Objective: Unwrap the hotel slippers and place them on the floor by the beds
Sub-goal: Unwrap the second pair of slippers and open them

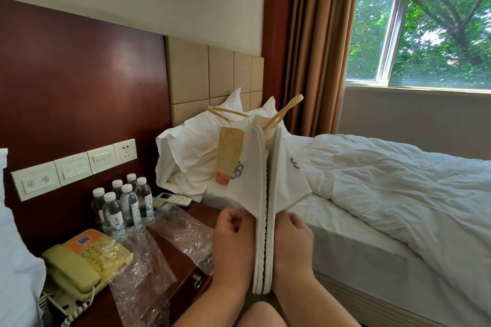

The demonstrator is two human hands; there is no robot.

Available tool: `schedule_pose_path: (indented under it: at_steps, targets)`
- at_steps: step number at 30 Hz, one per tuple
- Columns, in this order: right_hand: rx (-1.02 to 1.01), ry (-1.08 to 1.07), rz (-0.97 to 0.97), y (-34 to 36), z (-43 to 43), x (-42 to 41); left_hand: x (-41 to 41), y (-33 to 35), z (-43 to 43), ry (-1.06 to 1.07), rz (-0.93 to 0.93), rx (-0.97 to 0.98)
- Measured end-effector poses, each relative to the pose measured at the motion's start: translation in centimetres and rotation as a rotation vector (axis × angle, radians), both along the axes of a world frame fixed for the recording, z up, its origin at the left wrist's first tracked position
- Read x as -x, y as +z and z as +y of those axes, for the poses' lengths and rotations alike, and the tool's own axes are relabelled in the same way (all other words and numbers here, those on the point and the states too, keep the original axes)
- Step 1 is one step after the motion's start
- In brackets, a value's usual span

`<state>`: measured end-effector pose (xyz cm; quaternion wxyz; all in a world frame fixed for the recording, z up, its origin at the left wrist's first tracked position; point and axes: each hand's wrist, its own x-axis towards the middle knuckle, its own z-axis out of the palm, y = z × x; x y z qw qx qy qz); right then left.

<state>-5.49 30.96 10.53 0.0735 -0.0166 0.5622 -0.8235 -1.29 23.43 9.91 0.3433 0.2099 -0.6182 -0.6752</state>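
Both hands, left hand (233, 244) and right hand (292, 247), press a pair of white cloth slippers (261, 194) sole to sole (toes up), fingers closed on them, above the dark wooden desk (170, 252) beside the white bed (398, 194).

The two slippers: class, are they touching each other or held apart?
Touching. The head view shows the left slipper and right slipper pressed sole to sole, squeezed between the left hand and right hand.

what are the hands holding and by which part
Both hands, left and right, press the pair of white slippers sole to sole, gripping the heel end; the toes point up.
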Motion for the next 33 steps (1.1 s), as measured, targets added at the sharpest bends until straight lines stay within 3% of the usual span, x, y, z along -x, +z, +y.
schedule_pose_path:
  at_steps: [7, 13, 16, 18, 25, 33]
  targets:
    - [-0.059, 0.037, 0.324, 2.6, 0.0, -0.5, -0.4, 2.1, -0.6, -0.175, 0.095, 0.134]
    - [-0.100, 0.143, 0.458, 4.6, -0.2, -0.6, -0.8, 4.2, -0.9, -0.302, 0.115, -0.079]
    - [-0.168, 0.173, 0.509, 5.3, 0.1, -0.6, -0.5, 4.8, -1.4, -0.185, 0.017, 0.162]
    - [-0.184, 0.208, 0.514, 5.7, 0.1, -0.5, 0.1, 4.9, -1.6, -0.177, -0.012, 0.211]
    - [-0.197, 0.177, 0.534, 7.0, 1.0, 0.1, 0.8, 6.5, -0.4, -0.244, 0.086, -0.140]
    - [-0.107, 0.073, 0.538, 7.9, 1.9, 0.9, 0.9, 8.5, 0.1, -0.105, 0.128, 0.198]
